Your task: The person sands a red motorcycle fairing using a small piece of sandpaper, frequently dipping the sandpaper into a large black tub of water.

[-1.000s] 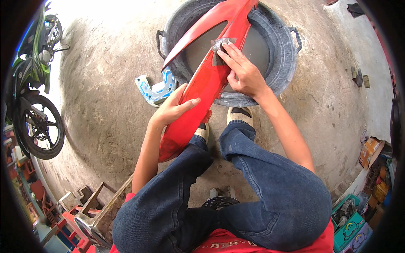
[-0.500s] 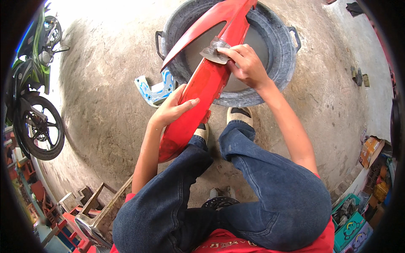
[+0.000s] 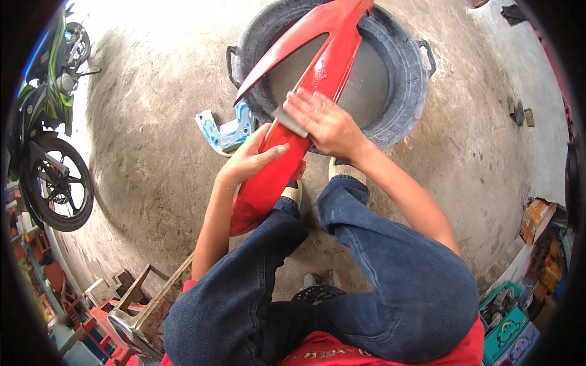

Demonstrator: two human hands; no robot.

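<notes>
A long red motorcycle body panel (image 3: 329,73), forked at its far end, slants from my lap out over a dark tub (image 3: 397,129) of cloudy water. My left hand (image 3: 249,161) clasps its left edge near the middle, thumb on top. A grey sheet that looks like sandpaper (image 3: 289,123) lies on the panel. Over it, my right hand (image 3: 326,125) presses with the fingers together, just beyond my left hand. The surface farther up the panel glistens wet.
A blue-and-white patterned part (image 3: 213,139) lies on the concrete floor left of the tub. A motorcycle (image 3: 55,165) stands at far left. Wooden and red furniture (image 3: 143,311) is at lower left; a cardboard box (image 3: 537,218) and a teal crate (image 3: 508,326) sit at lower right.
My right hand has slid the sandpaper down the panel toward me, close to my left hand, and its fingers now lie flatter. My left hand and the panel have hardly moved.
</notes>
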